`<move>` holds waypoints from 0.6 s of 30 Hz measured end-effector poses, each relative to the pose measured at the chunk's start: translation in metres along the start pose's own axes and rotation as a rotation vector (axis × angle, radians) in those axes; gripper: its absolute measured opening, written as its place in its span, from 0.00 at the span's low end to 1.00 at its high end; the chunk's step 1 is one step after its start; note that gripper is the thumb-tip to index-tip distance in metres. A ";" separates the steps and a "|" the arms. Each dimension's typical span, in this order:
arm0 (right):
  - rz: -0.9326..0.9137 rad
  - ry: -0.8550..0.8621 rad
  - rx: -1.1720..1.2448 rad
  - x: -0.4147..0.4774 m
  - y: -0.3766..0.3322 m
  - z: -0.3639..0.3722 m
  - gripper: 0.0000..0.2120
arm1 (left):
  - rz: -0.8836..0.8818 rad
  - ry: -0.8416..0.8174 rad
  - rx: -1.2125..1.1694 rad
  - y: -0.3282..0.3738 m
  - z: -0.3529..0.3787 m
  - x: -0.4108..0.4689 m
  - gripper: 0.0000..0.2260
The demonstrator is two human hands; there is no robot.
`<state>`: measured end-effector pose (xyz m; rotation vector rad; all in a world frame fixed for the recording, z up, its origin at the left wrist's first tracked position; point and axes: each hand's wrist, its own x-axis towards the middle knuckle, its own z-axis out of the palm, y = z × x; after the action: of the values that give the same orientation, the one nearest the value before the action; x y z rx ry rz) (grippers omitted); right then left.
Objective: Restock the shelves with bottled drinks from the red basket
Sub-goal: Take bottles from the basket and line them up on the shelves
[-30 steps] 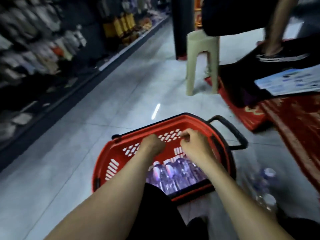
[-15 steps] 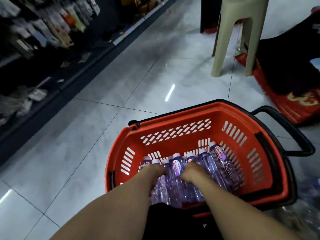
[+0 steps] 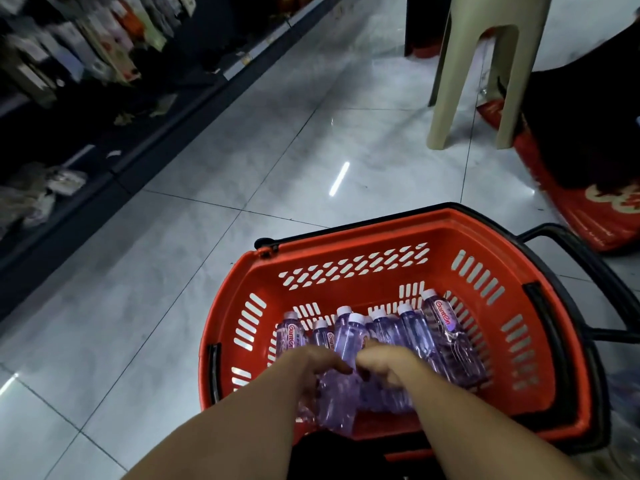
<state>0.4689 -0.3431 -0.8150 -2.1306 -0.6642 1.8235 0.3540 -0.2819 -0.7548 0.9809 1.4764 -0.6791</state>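
The red basket (image 3: 349, 292) stands on the tiled floor right in front of me. Several clear purple bottles (image 3: 412, 330) with white caps lie side by side in its bottom. Both my hands are down inside it, close together. My left hand (image 3: 311, 368) curls its fingers over a purple bottle (image 3: 337, 403) near the basket's near wall. My right hand (image 3: 388, 368) curls over the bottle (image 3: 384, 400) beside it. My fingertips are hidden among the bottles.
Dark shelves (image 3: 69, 64) with hanging goods run along the left side of the aisle. A beige plastic stool (image 3: 485, 81) stands ahead on the right, next to a red mat (image 3: 588, 220). The basket's black handle (image 3: 588, 265) sticks out to the right.
My hands have dropped from the basket's far rim down onto the bottles and closed on them. The view has tilted down and closer to the basket.
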 end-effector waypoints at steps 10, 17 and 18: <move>0.165 -0.261 0.214 0.028 0.006 0.008 0.42 | 0.104 0.228 0.167 -0.011 -0.018 0.024 0.26; -0.023 -0.169 0.493 0.015 -0.016 0.010 0.41 | 0.316 0.187 -0.222 -0.006 -0.033 -0.001 0.20; -0.064 -0.155 0.534 0.008 -0.019 0.009 0.39 | 0.425 0.194 -0.231 0.000 -0.033 -0.012 0.23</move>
<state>0.4576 -0.3235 -0.8147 -1.6173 -0.2290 1.8796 0.3371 -0.2556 -0.7381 1.1540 1.4116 -0.1066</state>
